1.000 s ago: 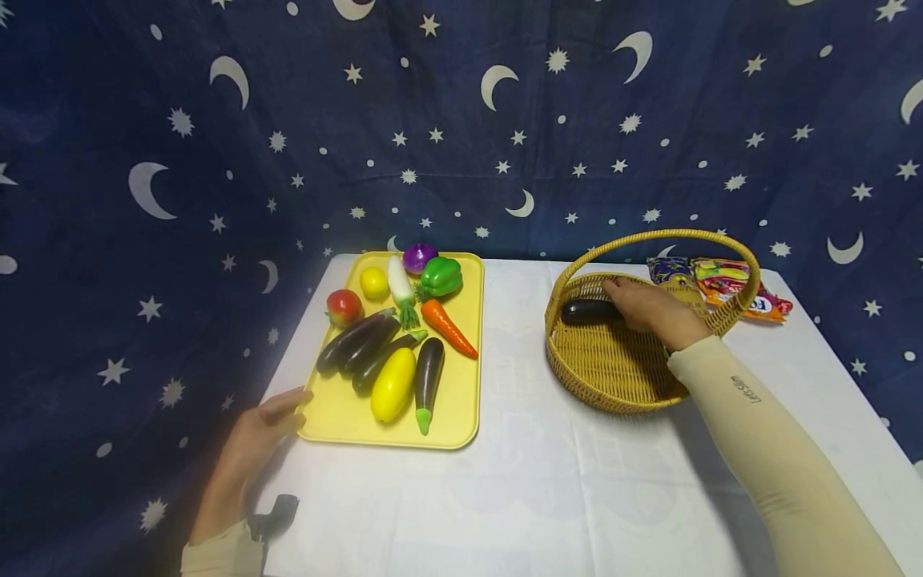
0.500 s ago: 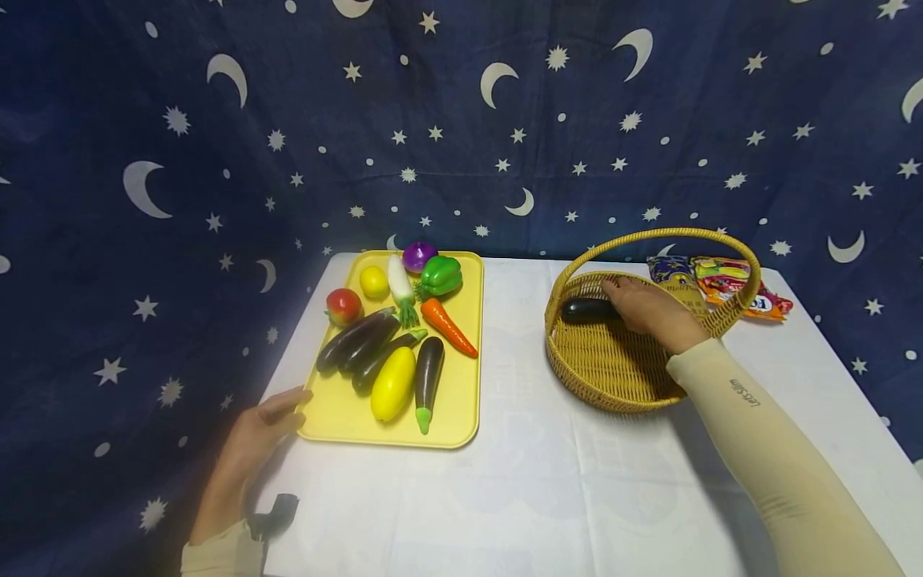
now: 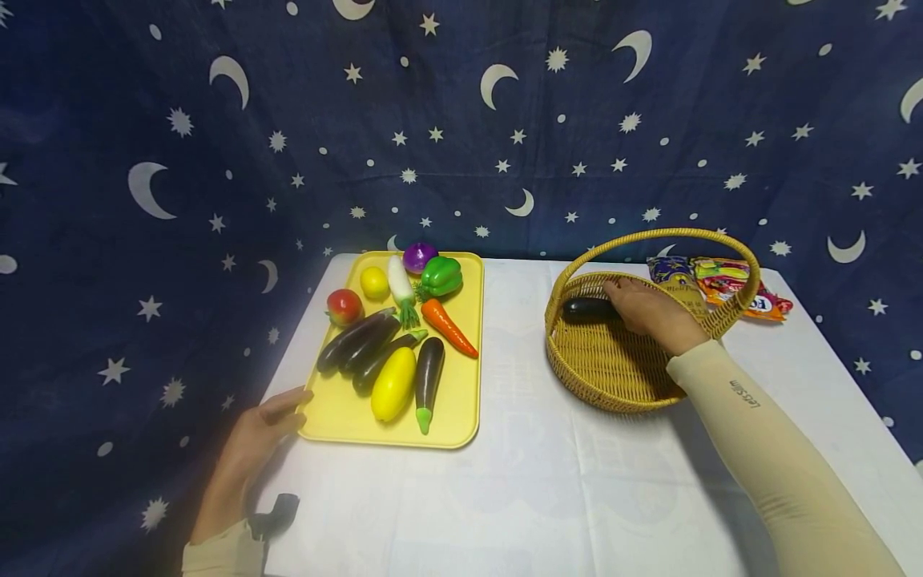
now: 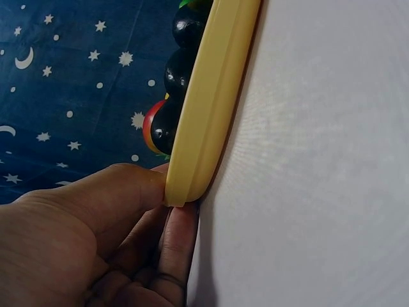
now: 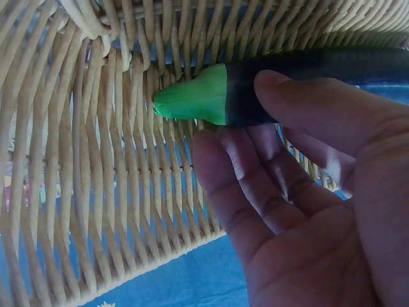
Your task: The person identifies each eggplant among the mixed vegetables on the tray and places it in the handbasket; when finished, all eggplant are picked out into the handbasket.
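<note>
In the head view my right hand (image 3: 645, 312) reaches into the wicker basket (image 3: 591, 385) and holds a dark eggplant (image 3: 582, 311) lying along its back wall. Its thumb (image 5: 300, 99) presses on the eggplant near the green stem end (image 5: 195, 99), with the fingers curled below. My left hand (image 3: 252, 441) pinches the near left corner of the yellow tray (image 3: 324, 417), thumb over the rim and a finger underneath. Several eggplants (image 3: 429, 373), a yellow oval vegetable (image 3: 393, 386), a carrot (image 3: 449, 327) and a white radish (image 3: 399, 282) lie on the tray.
A lemon (image 3: 374, 283), a purple onion (image 3: 420, 257), a green bell pepper (image 3: 441, 276) and a red round fruit (image 3: 344, 307) lie toward the tray's back and left. Shiny snack packets (image 3: 743, 288) lie behind the basket, whose handle (image 3: 656, 235) arches over the right hand.
</note>
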The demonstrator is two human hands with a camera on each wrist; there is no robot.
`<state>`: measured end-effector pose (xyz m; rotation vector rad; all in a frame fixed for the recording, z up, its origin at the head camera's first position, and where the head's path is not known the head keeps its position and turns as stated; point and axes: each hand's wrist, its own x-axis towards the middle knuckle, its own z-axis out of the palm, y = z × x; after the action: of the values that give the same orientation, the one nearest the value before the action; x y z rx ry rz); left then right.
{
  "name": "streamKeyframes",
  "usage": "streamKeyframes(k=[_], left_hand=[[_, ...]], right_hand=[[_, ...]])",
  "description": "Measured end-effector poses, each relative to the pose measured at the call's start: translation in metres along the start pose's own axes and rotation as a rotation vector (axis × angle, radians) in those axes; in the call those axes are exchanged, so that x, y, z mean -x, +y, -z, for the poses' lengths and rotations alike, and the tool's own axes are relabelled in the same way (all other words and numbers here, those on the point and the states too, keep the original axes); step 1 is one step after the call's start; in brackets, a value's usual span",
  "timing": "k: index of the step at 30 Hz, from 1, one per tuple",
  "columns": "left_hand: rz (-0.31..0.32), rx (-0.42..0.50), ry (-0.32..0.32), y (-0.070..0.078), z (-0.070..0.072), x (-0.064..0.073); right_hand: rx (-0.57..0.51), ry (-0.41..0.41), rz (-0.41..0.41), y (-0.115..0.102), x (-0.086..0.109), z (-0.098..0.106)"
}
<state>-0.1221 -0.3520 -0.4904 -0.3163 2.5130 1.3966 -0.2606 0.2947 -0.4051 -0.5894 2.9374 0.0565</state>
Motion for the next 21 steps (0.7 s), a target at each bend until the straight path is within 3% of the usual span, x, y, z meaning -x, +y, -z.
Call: streamKeyframes(k=[16, 21], left_hand=[[0.026, -0.008, -0.004, 0.0038, 0.0005, 0.0013], [0.046, -0.007, -0.002, 0.0039, -0.0001, -0.0001]], right_hand=[[0.027, -0.099, -0.058, -0.0002, 0.0005, 0.0025], [0.014, -0.065, -0.043, -0.0022, 0.0072, 0.006]])
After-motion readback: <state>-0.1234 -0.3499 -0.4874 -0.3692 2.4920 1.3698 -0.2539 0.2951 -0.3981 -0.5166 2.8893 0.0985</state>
